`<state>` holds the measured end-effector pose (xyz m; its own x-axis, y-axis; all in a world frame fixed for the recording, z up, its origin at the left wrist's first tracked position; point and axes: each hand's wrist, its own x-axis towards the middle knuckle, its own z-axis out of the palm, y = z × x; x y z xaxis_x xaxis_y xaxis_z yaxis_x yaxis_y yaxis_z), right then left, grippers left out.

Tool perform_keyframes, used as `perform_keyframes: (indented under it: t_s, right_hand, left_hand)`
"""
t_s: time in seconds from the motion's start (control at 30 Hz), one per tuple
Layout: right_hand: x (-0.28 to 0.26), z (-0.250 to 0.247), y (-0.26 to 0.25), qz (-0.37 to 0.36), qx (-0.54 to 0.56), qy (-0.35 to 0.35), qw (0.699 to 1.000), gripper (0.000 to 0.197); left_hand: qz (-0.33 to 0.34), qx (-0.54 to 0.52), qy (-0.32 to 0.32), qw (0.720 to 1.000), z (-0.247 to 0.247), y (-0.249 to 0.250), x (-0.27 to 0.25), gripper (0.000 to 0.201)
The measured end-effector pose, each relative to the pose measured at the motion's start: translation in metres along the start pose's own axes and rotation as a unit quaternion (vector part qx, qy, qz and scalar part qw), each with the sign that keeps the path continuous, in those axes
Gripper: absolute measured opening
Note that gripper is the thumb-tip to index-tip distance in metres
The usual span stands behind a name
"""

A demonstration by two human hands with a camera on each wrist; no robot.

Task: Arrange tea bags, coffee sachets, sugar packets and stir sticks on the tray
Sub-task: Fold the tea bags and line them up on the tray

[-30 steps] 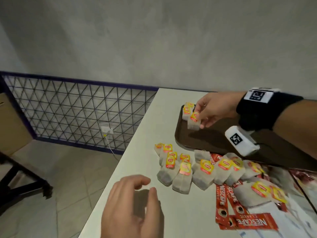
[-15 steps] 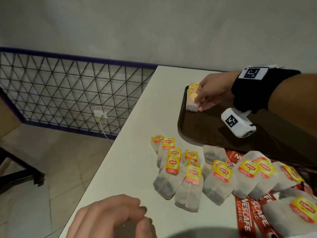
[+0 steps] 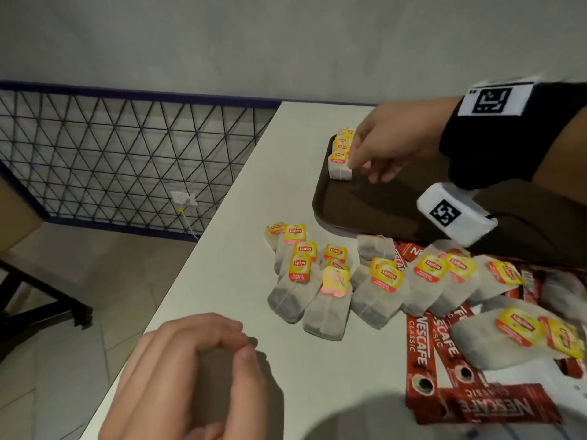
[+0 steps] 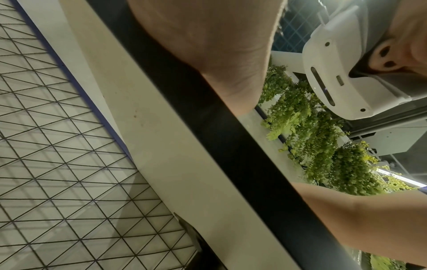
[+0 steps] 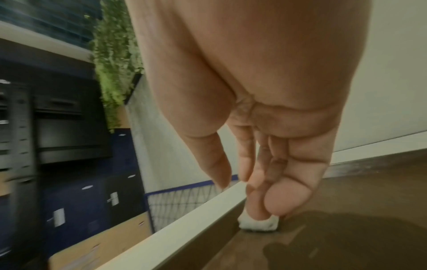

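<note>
The right hand's grip [image 3: 378, 147] is down on the nearest tea bag of a short row [image 3: 340, 154] standing along the far left corner of the tray [image 3: 333, 211]; in the right wrist view the fingertips [image 5: 284, 201] press on the bag's white top, with the thumb apart from them, so it looks more like steadying than a true pinch. The left hand [image 3: 190, 373] rests loosely curled at the near left edge of the table [image 3: 241, 192], holding nothing.

The loose tea bags [image 3: 327, 281] are heaped on the table just off the tray's near rim, overlapping the red coffee sachets [image 3: 425, 354]. Sugar packets and stir sticks cannot be made out.

The risk, as I judge it: the row stands on edge against the tray wall, so letting go unevenly or brushing it with the retreating fingers could topple the bags like dominoes. Strings and tags in the pile may also snag, dragging neighbours along at the next pick.
</note>
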<state>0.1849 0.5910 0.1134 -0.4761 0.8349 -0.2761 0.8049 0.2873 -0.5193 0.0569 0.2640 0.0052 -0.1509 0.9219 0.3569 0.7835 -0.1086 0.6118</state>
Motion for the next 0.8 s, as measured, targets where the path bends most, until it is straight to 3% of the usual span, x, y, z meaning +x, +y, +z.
perform_keyframes:
  t_s: [0.03, 0.07, 0.1, 0.2, 0.47, 0.8]
  right_hand:
    - [-0.015, 0.005, -0.002, -0.024, -0.036, -0.02, 0.999, 0.017]
    - [-0.031, 0.011, -0.005, -0.047, -0.069, -0.043, 0.996, 0.017]
    - [-0.046, 0.019, -0.008, -0.065, -0.095, -0.065, 0.991, 0.016]
    - [-0.079, 0.039, -0.018, -0.093, -0.131, -0.118, 0.98, 0.019]
    - [-0.102, 0.066, -0.021, -0.065, -0.139, -0.128, 0.98, 0.043]
    - [-0.127, 0.072, -0.02, -0.111, -0.136, -0.117, 0.977, 0.018]
  left_hand:
    - [-0.046, -0.049, 0.088, 0.994, -0.001, 0.013, 0.008, 0.01]
    - [-0.031, -0.019, 0.204, 0.978, 0.015, 0.006, 0.003, 0.006]
    - [-0.024, 0.001, 0.252, 0.967, 0.016, 0.012, -0.004, 0.006]
    - [0.001, 0.018, 0.298, 0.954, 0.021, 0.011, -0.005, 0.006]
    - [-0.062, 0.023, 0.243, 0.968, 0.016, 0.012, -0.008, 0.006]
    - [-0.064, 0.038, 0.223, 0.972, 0.016, 0.009, -0.009, 0.006]
